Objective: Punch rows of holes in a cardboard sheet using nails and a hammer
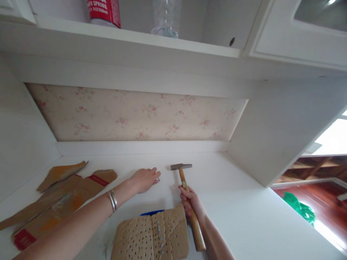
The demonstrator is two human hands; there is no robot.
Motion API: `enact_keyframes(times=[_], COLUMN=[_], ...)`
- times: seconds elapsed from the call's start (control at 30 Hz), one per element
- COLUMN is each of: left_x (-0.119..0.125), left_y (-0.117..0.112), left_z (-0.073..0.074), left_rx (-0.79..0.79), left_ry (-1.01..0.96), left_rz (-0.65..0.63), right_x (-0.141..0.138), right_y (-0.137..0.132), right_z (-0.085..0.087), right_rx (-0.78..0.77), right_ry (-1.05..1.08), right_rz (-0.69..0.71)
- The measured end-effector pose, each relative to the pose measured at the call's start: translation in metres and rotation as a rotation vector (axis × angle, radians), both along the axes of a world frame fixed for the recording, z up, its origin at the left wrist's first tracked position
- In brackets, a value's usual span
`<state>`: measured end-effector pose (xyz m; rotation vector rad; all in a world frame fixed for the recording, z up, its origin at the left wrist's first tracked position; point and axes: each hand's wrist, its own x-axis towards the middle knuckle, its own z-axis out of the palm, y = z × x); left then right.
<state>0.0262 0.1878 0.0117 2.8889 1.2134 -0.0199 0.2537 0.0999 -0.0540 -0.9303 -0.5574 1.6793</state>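
Observation:
My right hand [192, 202] is wrapped around the wooden handle of a hammer [199, 238]; its steel head points away from me, raised over the white surface. To the left, my left hand [146, 180] is closed, with a small metal nail [158, 178] sticking out from the fingertips. Nearest me lies a piece of cardboard [132, 236] full of punched holes. A row of several small grey nail heads shows down its middle. Behind its far edge a bit of a blue object [151, 213] shows, mostly hidden.
Torn cardboard pieces [92, 187] lie on the left of the white surface [217, 187]. Overhead, a cabinet shelf [135, 38] holds a red can [104, 12] and a clear plastic bottle [166, 18]. A side panel [279, 126] stands on the right, with a green bag [299, 207] beyond.

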Motion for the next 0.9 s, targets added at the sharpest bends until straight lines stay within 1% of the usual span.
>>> enact_keyframes(times=[0.1,0.2,0.37,0.47,0.57,0.67,0.73,0.8,0.83,0.87,0.9], left_x=[0.003,0.002,0.000,0.000,-0.002,-0.008,-0.013,-0.018,-0.020,-0.021,-0.022], left_y=[0.004,0.006,0.008,0.006,-0.001,-0.019,-0.041,-0.068,-0.082,-0.095,-0.107], left_z=[-0.009,-0.017,-0.028,-0.029,-0.019,0.002,0.017,0.029,0.033,0.035,0.035], left_rx=[0.024,0.028,0.028,0.022,0.019,0.023,0.009,-0.019,-0.102,-0.147,-0.169], left_ry=[0.002,-0.013,-0.087,-0.170,-0.289,-0.436,-0.513,-0.583,-0.692,-0.789,-0.830], left_rz=[-0.089,-0.139,-0.128,-0.080,0.003,0.100,0.123,0.132,0.163,0.217,0.242], right_x=[-0.001,-0.001,-0.001,-0.002,-0.003,-0.003,-0.003,-0.003,-0.003,-0.003,-0.003], right_y=[0.000,0.001,0.001,0.001,0.000,0.000,0.000,0.000,0.000,-0.001,-0.001], right_z=[0.001,0.002,0.001,0.002,0.002,0.003,0.003,0.003,0.003,0.003,0.004], right_rx=[-0.003,-0.004,-0.015,-0.013,-0.007,0.000,0.006,0.012,0.015,0.018,0.020], right_ry=[-0.012,-0.013,-0.018,-0.031,-0.045,-0.052,-0.053,-0.052,-0.051,-0.049,-0.048], right_rz=[-0.026,-0.035,-0.042,-0.038,-0.032,-0.035,-0.037,-0.035,-0.032,-0.029,-0.027])
